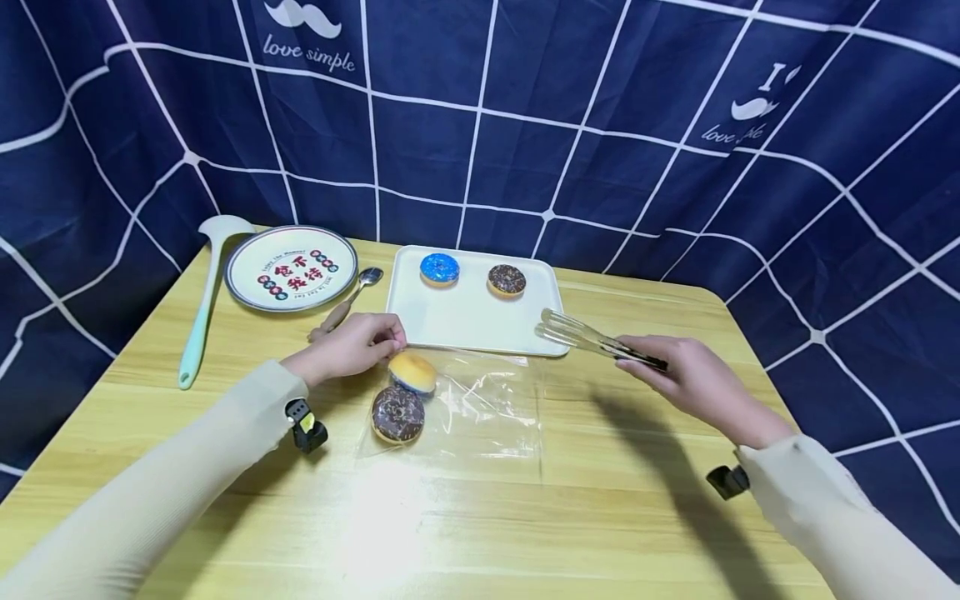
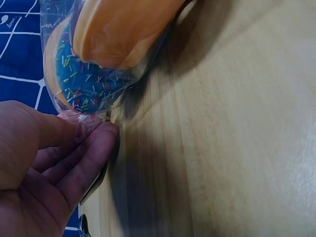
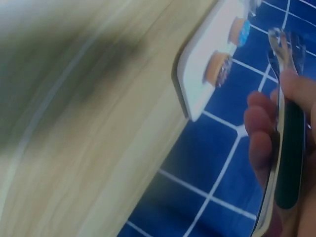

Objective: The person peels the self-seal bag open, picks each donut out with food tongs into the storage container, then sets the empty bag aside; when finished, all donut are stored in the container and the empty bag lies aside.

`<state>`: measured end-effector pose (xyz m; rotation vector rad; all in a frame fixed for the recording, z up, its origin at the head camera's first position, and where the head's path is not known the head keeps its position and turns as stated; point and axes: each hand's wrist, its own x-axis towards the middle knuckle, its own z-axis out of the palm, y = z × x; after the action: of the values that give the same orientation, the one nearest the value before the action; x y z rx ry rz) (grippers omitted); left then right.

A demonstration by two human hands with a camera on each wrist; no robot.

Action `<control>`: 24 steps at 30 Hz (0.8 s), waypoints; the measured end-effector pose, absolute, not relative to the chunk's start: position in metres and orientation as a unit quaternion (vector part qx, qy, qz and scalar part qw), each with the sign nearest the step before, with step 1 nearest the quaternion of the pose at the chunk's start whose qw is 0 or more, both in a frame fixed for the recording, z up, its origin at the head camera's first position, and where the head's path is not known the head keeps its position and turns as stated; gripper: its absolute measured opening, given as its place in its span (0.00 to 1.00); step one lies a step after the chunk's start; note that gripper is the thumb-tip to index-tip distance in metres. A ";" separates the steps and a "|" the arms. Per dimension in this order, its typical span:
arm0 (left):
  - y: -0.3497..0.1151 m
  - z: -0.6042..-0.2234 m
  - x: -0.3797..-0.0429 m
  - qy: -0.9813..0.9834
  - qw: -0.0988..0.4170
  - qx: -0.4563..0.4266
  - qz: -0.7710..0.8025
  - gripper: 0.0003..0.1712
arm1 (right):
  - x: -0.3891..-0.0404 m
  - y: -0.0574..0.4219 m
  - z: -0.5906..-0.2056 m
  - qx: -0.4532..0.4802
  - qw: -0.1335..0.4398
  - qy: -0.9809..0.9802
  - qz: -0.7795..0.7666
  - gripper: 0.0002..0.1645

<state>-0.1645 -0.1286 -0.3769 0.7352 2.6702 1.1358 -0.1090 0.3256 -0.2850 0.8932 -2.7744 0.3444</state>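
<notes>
My left hand [image 1: 358, 343] pinches the edge of a clear plastic bag [image 1: 487, 408] lying on the table. Inside the bag's left part are two toy donuts: a chocolate one [image 1: 397, 414] with pale flecks, and one with its plain side up [image 1: 412, 372] and a blue rim. The left wrist view shows the sprinkled blue icing [image 2: 84, 84] through the plastic, just beyond the pinching fingertips. My right hand [image 1: 693, 379] holds metal tongs [image 1: 573, 332] by their dark handle, raised over the tray's right front corner. Nothing is visible between the tong ends.
Behind the bag, a white tray [image 1: 468, 321] carries a blue donut [image 1: 439, 269] and a chocolate donut [image 1: 507, 281]. To the left lie a spoon [image 1: 348, 302], a plate [image 1: 292, 271] with red lettering and a pale green ladle [image 1: 202, 321]. A navy checked curtain [image 1: 427, 142] hangs behind the table.
</notes>
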 end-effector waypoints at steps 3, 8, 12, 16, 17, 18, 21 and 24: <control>-0.129 -0.377 -0.164 0.889 0.076 0.244 0.379 0.06 | -0.097 0.338 -0.281 0.303 0.066 -0.940 0.140 0.17; -0.129 -0.376 -0.164 0.889 0.081 0.241 0.381 0.06 | -0.081 0.350 -0.284 0.303 0.009 -0.936 0.177 0.16; -0.130 -0.376 -0.165 0.888 0.083 0.243 0.381 0.05 | -0.075 0.348 -0.298 0.326 -0.004 -0.926 0.191 0.16; -0.130 -0.377 -0.165 0.887 0.085 0.244 0.383 0.05 | -0.074 0.336 -0.315 0.351 0.010 -0.921 0.168 0.17; -0.131 -0.377 -0.165 0.886 0.086 0.244 0.385 0.05 | -0.074 0.331 -0.319 0.355 0.017 -0.921 0.159 0.18; -0.131 -0.378 -0.166 0.885 0.087 0.246 0.387 0.05 | -0.075 0.327 -0.322 0.358 0.022 -0.921 0.152 0.19; -0.131 -0.379 -0.167 0.882 0.088 0.249 0.390 0.05 | -0.079 0.310 -0.331 0.364 0.035 -0.921 0.133 0.21; -0.131 -0.379 -0.166 0.880 0.086 0.253 0.393 0.05 | -0.083 0.293 -0.337 0.376 0.048 -0.918 0.117 0.22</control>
<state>-0.1662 -0.1312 -0.3794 0.7552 2.6224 1.1712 -0.0834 0.2935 -0.3370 1.1453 -2.8002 0.3570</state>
